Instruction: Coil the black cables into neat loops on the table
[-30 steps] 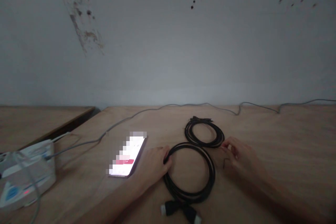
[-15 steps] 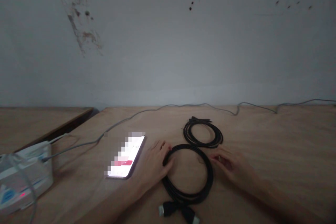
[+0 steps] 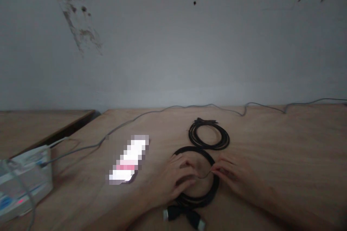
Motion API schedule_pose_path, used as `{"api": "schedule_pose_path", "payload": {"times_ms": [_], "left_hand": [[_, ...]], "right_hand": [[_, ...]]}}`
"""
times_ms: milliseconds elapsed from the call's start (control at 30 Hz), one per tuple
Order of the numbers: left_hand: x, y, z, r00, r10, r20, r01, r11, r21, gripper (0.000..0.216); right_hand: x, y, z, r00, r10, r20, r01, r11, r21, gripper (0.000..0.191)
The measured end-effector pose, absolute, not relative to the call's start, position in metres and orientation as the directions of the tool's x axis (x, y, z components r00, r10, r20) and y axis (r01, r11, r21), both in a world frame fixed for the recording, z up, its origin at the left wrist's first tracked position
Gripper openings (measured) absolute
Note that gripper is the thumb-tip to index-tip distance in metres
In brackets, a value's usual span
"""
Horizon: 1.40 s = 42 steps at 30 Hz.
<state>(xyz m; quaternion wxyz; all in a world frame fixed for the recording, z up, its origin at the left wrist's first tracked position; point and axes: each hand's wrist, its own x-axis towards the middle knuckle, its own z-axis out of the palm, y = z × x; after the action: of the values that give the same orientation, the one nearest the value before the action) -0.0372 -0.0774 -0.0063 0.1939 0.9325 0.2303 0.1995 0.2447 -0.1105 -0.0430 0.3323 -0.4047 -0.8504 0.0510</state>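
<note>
A coiled black HDMI cable (image 3: 215, 184) lies on the wooden table, its two silver-tipped plugs (image 3: 173, 213) crossed at the near side. My right hand (image 3: 235, 173) rests at the coil's right edge, thumb and forefinger pinched on a thin dark twist tie (image 3: 204, 176). The tie runs leftward across the ring's opening. Over the left part of the coil is my left hand (image 3: 176, 177), thumb and fingers apart, with fingertips close to the tie's free end. Whether they touch it is unclear.
Behind lies a second coiled black cable (image 3: 208, 148). A lit phone (image 3: 130, 179), partly pixelated, is left of my hands. A white power strip (image 3: 40, 184) sits far left, with a grey cord (image 3: 116, 129) running along the wall (image 3: 173, 43).
My left hand has moved right from the coil's outer left edge to over its opening. My right hand has shifted slightly left, and the tie now stretches between both hands.
</note>
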Motion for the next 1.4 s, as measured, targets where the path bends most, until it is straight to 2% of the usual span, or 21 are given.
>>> {"api": "schedule_pose_path", "payload": {"times_ms": [133,333,633,967,1267,1400], "left_hand": [[-0.035,-0.075,-0.015,0.787,0.522,0.330,0.376,-0.829,0.415,0.004],[-0.036,-0.075,-0.012,0.771,0.485,0.412,0.341,-0.861,0.377,0.011],[-0.039,-0.074,-0.014,0.773,0.470,0.426,0.341,-0.874,0.345,0.009],[-0.038,-0.079,-0.010,0.762,0.384,0.522,0.266,-0.920,0.288,0.011],[-0.045,-0.075,-0.010,0.760,0.451,0.469,0.331,-0.889,0.318,0.009],[-0.050,-0.069,-0.009,0.711,0.553,0.434,0.416,-0.829,0.374,0.014]], "right_hand": [[0.240,-0.111,-0.045,-0.447,0.730,0.517,0.634,0.666,-0.393,0.021],[0.237,-0.114,-0.043,-0.459,0.718,0.523,0.616,0.681,-0.396,0.022],[0.239,-0.116,-0.042,-0.453,0.732,0.510,0.623,0.668,-0.406,0.021],[0.239,-0.118,-0.036,-0.436,0.739,0.513,0.624,0.659,-0.420,0.019],[0.250,-0.109,-0.042,-0.365,0.782,0.505,0.677,0.595,-0.433,0.021],[0.258,-0.101,-0.048,-0.295,0.800,0.522,0.720,0.546,-0.429,0.021]]}}
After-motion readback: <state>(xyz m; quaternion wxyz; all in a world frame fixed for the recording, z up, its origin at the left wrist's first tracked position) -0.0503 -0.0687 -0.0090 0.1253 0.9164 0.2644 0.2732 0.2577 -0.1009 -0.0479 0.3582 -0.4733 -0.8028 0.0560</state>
